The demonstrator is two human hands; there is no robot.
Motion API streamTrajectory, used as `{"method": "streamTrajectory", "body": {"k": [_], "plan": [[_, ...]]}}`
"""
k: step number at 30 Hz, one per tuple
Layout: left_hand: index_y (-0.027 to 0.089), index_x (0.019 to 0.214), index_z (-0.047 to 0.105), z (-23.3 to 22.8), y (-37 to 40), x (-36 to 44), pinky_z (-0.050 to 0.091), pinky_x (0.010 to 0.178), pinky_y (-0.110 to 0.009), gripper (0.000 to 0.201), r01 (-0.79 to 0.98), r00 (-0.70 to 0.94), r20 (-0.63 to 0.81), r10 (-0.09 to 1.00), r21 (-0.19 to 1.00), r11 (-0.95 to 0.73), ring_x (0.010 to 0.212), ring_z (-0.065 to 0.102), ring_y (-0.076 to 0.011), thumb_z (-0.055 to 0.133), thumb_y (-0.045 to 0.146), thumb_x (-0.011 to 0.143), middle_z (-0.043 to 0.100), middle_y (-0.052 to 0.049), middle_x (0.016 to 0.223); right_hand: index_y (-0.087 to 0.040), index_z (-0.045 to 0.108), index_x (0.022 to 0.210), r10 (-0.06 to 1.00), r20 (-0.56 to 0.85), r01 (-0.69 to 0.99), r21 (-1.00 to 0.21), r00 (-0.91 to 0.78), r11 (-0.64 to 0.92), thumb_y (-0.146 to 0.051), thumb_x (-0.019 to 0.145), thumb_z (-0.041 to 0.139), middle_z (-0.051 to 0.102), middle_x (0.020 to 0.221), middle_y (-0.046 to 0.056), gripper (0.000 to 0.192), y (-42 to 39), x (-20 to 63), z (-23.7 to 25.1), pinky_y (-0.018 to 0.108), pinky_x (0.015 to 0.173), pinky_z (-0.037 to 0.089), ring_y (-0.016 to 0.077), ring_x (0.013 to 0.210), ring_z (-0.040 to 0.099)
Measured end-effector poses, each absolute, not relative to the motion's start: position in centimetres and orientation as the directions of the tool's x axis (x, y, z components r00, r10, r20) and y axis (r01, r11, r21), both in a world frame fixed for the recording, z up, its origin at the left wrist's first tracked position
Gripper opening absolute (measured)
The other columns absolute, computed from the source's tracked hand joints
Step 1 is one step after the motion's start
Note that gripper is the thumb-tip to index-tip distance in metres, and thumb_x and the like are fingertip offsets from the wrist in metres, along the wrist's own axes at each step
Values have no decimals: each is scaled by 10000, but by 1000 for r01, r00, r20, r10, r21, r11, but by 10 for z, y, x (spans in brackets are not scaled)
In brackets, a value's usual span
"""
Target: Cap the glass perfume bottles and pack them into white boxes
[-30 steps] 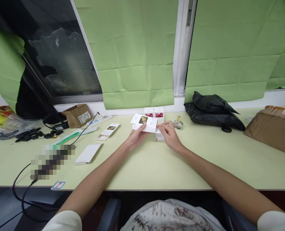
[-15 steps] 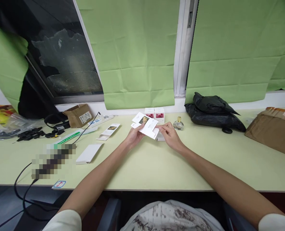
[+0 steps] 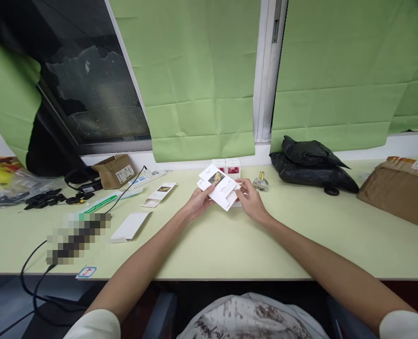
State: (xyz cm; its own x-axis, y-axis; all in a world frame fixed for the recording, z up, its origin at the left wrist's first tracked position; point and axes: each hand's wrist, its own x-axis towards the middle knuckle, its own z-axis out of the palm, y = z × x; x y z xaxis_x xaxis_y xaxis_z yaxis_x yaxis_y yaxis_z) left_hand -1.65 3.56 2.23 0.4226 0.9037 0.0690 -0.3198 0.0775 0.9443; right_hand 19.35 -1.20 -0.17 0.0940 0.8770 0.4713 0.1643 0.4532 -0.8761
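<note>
A flattened white carton (image 3: pixel 225 186) with a yellow flower picture is held up over the table between both hands. My left hand (image 3: pixel 199 202) grips its left edge, thumb on the printed face. At its right edge, the fingers of my right hand (image 3: pixel 250 197) pinch the carton near a flap. Behind it stand small white boxes (image 3: pixel 233 170) with pink-red pictures, partly covered by the carton. Just right of them is a glass bottle with a gold cap (image 3: pixel 261 182). Something white on the table beneath the carton is mostly hidden.
Two more flat cartons, one printed (image 3: pixel 159 194) and one plain white (image 3: pixel 131 227), lie to the left. Beyond them are an opened brown box (image 3: pixel 115 170) and black cables (image 3: pixel 35 278). Black plastic bags (image 3: pixel 313 165) and a large brown parcel (image 3: pixel 399 190) sit at the right.
The carton has shifted slightly right and lower, turning a little. My right fingers have moved from pointing at its edge to gripping its right side.
</note>
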Motion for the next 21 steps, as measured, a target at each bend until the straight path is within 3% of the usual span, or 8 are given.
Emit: {"method": "streamTrajectory", "body": {"k": [6, 10, 15, 21], "plan": [[181, 1278, 698, 17, 43, -19, 584, 1030, -438, 482, -286, 386, 62, 920, 957, 55, 1168, 713, -292, 819, 408, 870, 699, -153, 1368, -259, 590, 1180, 921, 386, -67, -919, 54, 389, -351, 826, 631, 715, 993, 22, 368, -8, 192, -3, 309, 702, 587, 195, 870, 665], [172, 1249, 714, 18, 47, -26, 580, 991, -465, 495, -164, 404, 70, 912, 987, -3, 1109, 727, -312, 846, 408, 835, 733, -167, 1296, -242, 642, 1066, 941, 339, -55, -939, 12, 339, -425, 872, 629, 693, 870, 8, 267, -10, 192, -4, 297, 636, 562, 175, 752, 645], [156, 1176, 740, 21, 47, -33, 581, 930, -485, 422, -56, 538, 49, 842, 998, -22, 958, 761, -317, 816, 422, 857, 787, -175, 1086, -232, 576, 846, 949, 313, -50, -949, -29, 312, -585, 854, 710, 616, 679, -24, 378, -8, 194, -8, 281, 519, 484, 151, 575, 563], [161, 1273, 689, 45, 62, -52, 581, 888, -428, 537, 40, 566, 72, 821, 993, -114, 933, 750, -283, 843, 414, 825, 789, -173, 1081, -232, 571, 910, 958, 279, -4, -960, -62, 280, -618, 902, 658, 625, 684, -21, 395, -10, 194, -9, 247, 456, 459, 137, 547, 549]]}}
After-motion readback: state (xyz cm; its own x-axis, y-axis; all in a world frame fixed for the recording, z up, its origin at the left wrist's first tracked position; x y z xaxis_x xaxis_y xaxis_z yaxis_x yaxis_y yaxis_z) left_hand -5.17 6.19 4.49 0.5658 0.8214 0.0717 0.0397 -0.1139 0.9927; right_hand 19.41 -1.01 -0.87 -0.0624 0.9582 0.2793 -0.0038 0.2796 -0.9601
